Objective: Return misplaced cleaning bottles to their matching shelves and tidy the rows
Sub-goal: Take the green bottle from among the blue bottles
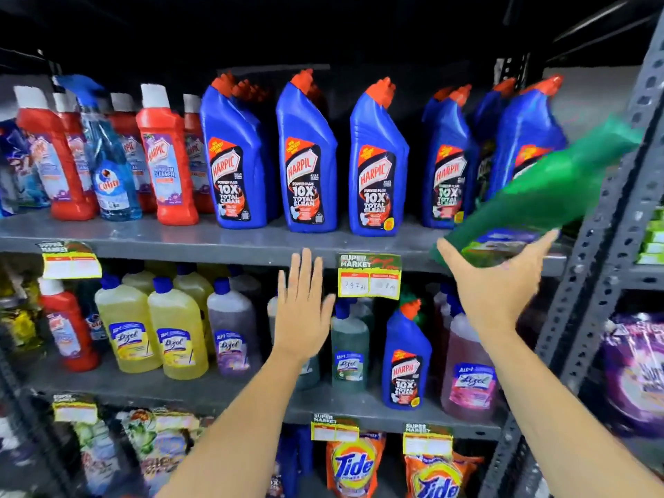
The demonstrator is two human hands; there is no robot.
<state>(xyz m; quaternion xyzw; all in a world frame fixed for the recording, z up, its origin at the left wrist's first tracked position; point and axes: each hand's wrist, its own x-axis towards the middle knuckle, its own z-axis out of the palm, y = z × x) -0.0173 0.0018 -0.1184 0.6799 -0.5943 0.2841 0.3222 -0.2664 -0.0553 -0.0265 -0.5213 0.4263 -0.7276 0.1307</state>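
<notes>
Right hand (497, 282) grips base of green bottle (546, 195), tilted, cap toward upper right of frame, in front of blue Harpic bottles (307, 159) on top shelf (172, 239). Left hand (303, 307) flat, fingers apart, empty, center frame by price tag (369, 276).

Gaps between upper-shelf blue bottles (308, 156) look, perhaps, passable.
</notes>
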